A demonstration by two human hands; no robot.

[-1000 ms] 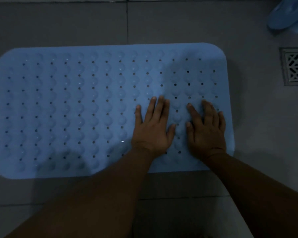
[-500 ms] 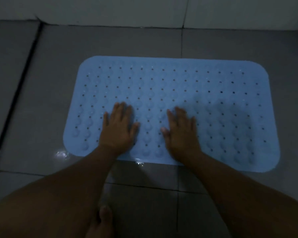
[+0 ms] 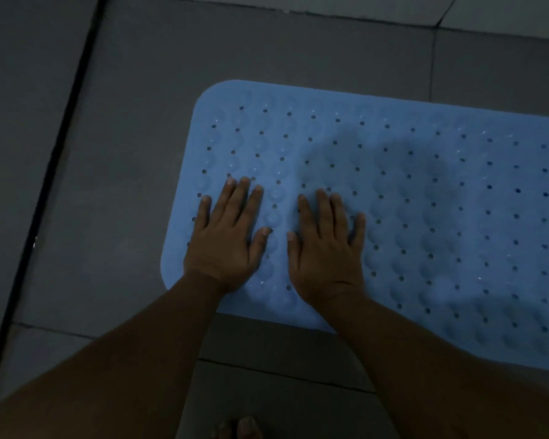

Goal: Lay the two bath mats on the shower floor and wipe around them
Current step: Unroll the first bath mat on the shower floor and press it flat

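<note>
Both hands have slid toward the mat's [image 3: 393,191] near-left corner, left hand [image 3: 227,236] and right hand [image 3: 325,248] flat, fingers spread, gripping nothing; it looks floppy, best lifted by an edge.

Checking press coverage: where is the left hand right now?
Head view: the left hand lies flat on the blue bath mat, near its left edge, beside the right hand.

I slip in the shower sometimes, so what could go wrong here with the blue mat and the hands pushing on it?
The left hand and right hand press only near one end of the blue mat, so the rest may not grip the floor and could slide. The floor tiles show small glints, possibly water, so the bare toes could slip. It is dim, so bumps are hard to spot.
</note>
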